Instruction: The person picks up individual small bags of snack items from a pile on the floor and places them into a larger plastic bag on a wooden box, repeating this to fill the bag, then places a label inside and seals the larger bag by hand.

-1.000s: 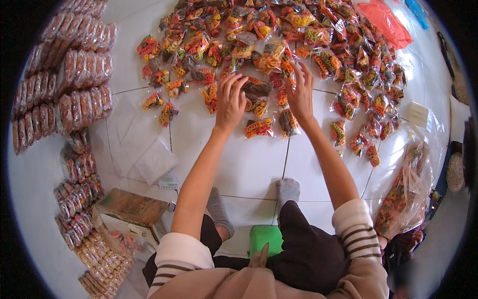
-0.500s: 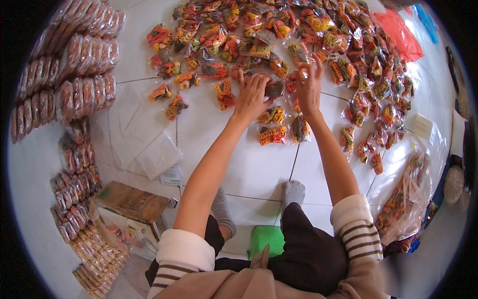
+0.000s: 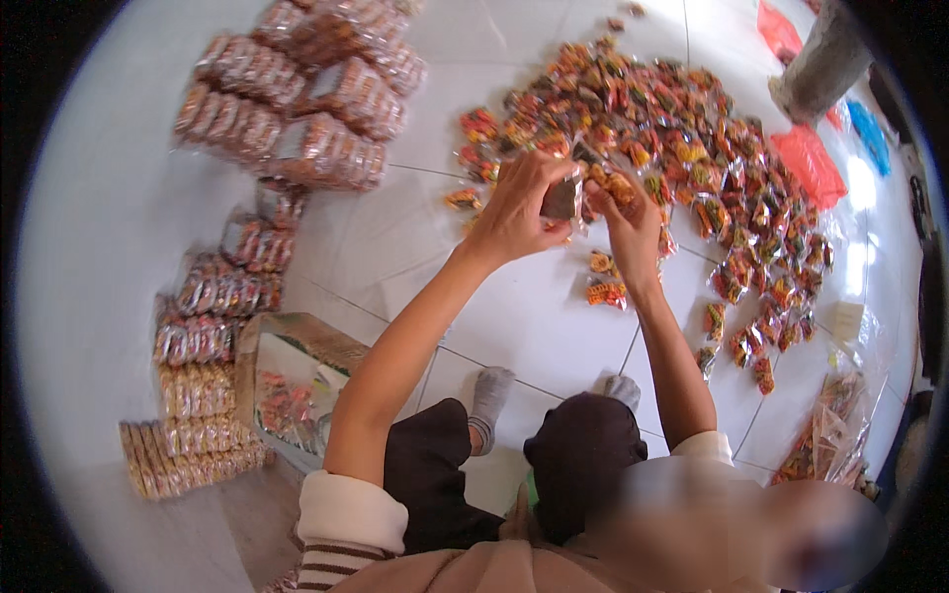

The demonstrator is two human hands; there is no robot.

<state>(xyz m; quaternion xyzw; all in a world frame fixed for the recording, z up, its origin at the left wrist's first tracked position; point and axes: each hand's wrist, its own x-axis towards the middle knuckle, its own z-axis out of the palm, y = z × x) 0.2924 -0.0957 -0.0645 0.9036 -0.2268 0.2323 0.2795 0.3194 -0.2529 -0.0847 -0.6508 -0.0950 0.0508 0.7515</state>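
My left hand is closed on a small clear packet with a dark piece showing in it, raised above the floor. Close beside it, my right hand is closed on a clear packet of orange-brown snacks. The two packets meet or overlap between my fingers; I cannot tell whether they are one bundle. Behind my hands lies a wide heap of small bags of red, yellow and dark snack pieces. A few loose bags lie just below my hands.
Bundles of wrapped brown snacks and rows of packs line the left. An open box sits by my left leg. Red plastic, blue plastic and a grey column-like object are upper right. A large clear bag lies right.
Both hands have closed on packets and lifted them from the front of the heap. The whole view has shifted, bringing more of the stacks on the left into sight.
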